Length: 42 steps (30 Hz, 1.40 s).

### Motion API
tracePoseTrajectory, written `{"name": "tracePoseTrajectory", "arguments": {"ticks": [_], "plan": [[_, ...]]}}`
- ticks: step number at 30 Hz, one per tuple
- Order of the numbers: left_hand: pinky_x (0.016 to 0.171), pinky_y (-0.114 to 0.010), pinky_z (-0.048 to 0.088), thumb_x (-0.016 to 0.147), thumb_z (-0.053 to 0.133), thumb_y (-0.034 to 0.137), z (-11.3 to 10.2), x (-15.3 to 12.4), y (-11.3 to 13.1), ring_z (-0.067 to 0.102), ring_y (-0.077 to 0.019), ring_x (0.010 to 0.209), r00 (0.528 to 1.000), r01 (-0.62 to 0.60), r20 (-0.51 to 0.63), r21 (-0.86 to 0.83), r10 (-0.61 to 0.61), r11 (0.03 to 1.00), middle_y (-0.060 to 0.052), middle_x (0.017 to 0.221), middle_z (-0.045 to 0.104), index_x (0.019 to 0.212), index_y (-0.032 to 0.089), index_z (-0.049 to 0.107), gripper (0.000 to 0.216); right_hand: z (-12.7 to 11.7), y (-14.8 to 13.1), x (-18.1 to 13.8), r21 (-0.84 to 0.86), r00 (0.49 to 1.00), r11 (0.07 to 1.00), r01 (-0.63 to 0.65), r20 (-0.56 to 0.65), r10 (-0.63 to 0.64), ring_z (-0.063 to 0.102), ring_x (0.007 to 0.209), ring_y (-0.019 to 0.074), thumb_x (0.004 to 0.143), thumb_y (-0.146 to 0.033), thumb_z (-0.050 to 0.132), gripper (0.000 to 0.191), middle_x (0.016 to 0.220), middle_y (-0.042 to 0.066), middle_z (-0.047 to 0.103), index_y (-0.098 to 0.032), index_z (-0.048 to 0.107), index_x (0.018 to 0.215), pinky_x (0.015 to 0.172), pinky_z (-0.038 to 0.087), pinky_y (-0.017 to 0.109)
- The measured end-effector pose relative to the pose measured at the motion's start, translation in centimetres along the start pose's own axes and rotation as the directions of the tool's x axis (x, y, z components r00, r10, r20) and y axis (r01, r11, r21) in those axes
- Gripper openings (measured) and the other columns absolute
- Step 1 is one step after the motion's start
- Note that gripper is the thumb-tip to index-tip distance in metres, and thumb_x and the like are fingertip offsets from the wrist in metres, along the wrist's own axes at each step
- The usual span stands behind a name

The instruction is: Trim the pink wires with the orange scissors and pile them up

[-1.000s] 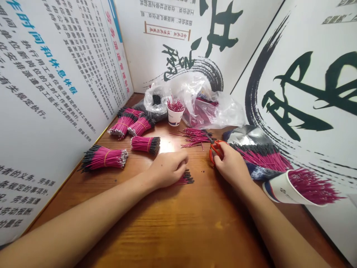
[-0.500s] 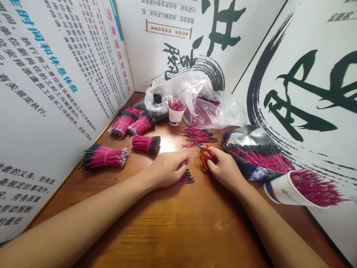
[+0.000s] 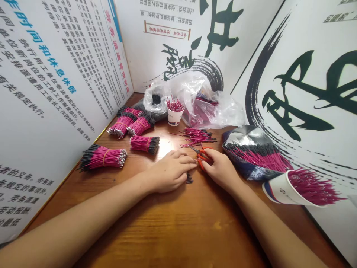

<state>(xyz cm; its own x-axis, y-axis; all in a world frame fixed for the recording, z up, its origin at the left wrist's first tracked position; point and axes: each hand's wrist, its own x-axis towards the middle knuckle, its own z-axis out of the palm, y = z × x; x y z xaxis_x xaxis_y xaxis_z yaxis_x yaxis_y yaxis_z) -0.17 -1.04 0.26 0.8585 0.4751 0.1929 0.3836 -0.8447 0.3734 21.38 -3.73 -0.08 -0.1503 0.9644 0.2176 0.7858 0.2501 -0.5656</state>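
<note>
My left hand lies curled on the wooden table, its fingers closed over a small bunch of pink wires with black tips that pokes out beside them. My right hand grips red-handled scissors, blades pointing left toward my left fingertips. The two hands almost touch. Loose pink wires lie just beyond the scissors.
Several banded pink wire bundles lie at left by the printed wall panel. A paper cup of wires and clear plastic bags stand at the back. A foil bag of wires and a tipped cup of wires sit at right.
My right hand has carried the scissors leftward to my left hand. My left hand has stretched its fingers over the small wire bunch, hiding most of it.
</note>
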Motion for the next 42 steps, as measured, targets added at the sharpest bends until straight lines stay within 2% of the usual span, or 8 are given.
{"name": "tracePoseTrajectory", "arguments": {"ticks": [5, 9, 23, 25, 28, 33, 36, 42], "plan": [[0.096, -0.044, 0.042, 0.088, 0.043, 0.011, -0.1, 0.2, 0.0, 0.053, -0.0256, 0.106, 0.984, 0.144, -0.111, 0.029, -0.140, 0.989, -0.006, 0.115, 0.070, 0.106, 0.017, 0.070, 0.033, -0.3, 1.0, -0.1, 0.007, 0.999, 0.999, -0.050, -0.012, 0.050, 0.063, 0.075, 0.0206, 0.083, -0.022, 0.053, 0.011, 0.084, 0.004, 0.069, -0.021, 0.063, 0.088, 0.070, 0.047, 0.028], [0.092, -0.043, 0.043, 0.090, 0.044, 0.012, -0.1, 0.3, -0.3, 0.054, -0.0244, 0.100, 0.962, 0.213, -0.183, 0.050, -0.201, 0.976, -0.007, 0.103, 0.071, 0.099, 0.016, 0.071, 0.030, -0.6, 1.6, 0.0, -0.046, 0.996, 0.996, -0.079, -0.040, 0.077, 0.064, 0.078, 0.0215, 0.081, -0.020, 0.053, 0.013, 0.087, 0.005, 0.070, -0.021, 0.063, 0.089, 0.072, 0.047, 0.029], [0.090, -0.040, 0.043, 0.090, 0.046, 0.015, 0.2, 0.3, -0.6, 0.056, -0.0235, 0.098, 0.959, 0.241, -0.170, 0.078, -0.225, 0.967, -0.008, 0.100, 0.068, 0.094, 0.016, 0.068, 0.022, -0.3, 1.0, -0.1, -0.108, 0.991, 0.986, -0.131, -0.033, 0.128, 0.064, 0.079, 0.0222, 0.080, -0.026, 0.056, 0.015, 0.091, 0.007, 0.072, -0.020, 0.066, 0.091, 0.071, 0.047, 0.032], [0.087, -0.039, 0.043, 0.091, 0.046, 0.017, 0.1, 0.3, -0.5, 0.055, -0.0229, 0.094, 0.956, 0.247, -0.185, 0.087, -0.228, 0.965, -0.007, 0.097, 0.066, 0.093, 0.015, 0.065, 0.019, -0.3, 0.7, -0.1, -0.069, 0.992, 0.990, -0.125, -0.040, 0.123, 0.063, 0.075, 0.0210, 0.080, -0.027, 0.056, 0.013, 0.086, 0.006, 0.071, -0.019, 0.064, 0.086, 0.068, 0.046, 0.031], [0.077, -0.036, 0.042, 0.091, 0.048, 0.021, 0.0, 0.5, -0.3, 0.054, -0.0210, 0.084, 0.941, 0.272, -0.232, 0.075, -0.248, 0.959, -0.006, 0.090, 0.063, 0.092, 0.015, 0.059, 0.013, -0.1, 0.1, -0.3, 0.100, 0.992, 0.989, -0.105, -0.064, 0.111, 0.060, 0.068, 0.0179, 0.080, -0.026, 0.055, 0.009, 0.078, 0.004, 0.067, -0.019, 0.061, 0.080, 0.063, 0.045, 0.027], [0.069, -0.031, 0.040, 0.091, 0.050, 0.023, -0.1, 0.6, -0.2, 0.051, -0.0180, 0.078, 0.928, 0.208, -0.320, 0.017, -0.192, 0.978, -0.004, 0.085, 0.059, 0.084, 0.017, 0.050, 0.009, 0.2, -1.6, -1.0, 0.286, 0.991, 0.956, -0.061, -0.097, 0.092, 0.053, 0.061, 0.0137, 0.079, -0.022, 0.058, 0.004, 0.074, 0.001, 0.062, -0.018, 0.058, 0.079, 0.056, 0.041, 0.023], [0.068, -0.030, 0.040, 0.092, 0.051, 0.025, -0.1, 0.6, -0.1, 0.051, -0.0174, 0.076, 0.916, 0.180, -0.363, -0.004, -0.169, 0.984, -0.004, 0.084, 0.059, 0.086, 0.017, 0.050, 0.009, 0.4, -2.5, -1.5, 0.317, 0.992, 0.948, -0.031, -0.107, 0.068, 0.050, 0.059, 0.0126, 0.080, -0.019, 0.059, 0.002, 0.072, 0.000, 0.059, -0.018, 0.059, 0.078, 0.054, 0.039, 0.022], [0.071, -0.030, 0.040, 0.095, 0.049, 0.024, -0.2, 0.5, 0.0, 0.054, -0.0174, 0.078, 0.935, 0.065, -0.351, 0.021, -0.054, 0.998, -0.003, 0.084, 0.062, 0.088, 0.018, 0.054, 0.011, 1.1, -3.0, -2.0, 0.340, 0.995, 0.940, -0.003, -0.093, 0.036, 0.048, 0.059, 0.0126, 0.079, -0.018, 0.060, 0.005, 0.069, -0.001, 0.056, -0.018, 0.058, 0.075, 0.054, 0.038, 0.022]]}}
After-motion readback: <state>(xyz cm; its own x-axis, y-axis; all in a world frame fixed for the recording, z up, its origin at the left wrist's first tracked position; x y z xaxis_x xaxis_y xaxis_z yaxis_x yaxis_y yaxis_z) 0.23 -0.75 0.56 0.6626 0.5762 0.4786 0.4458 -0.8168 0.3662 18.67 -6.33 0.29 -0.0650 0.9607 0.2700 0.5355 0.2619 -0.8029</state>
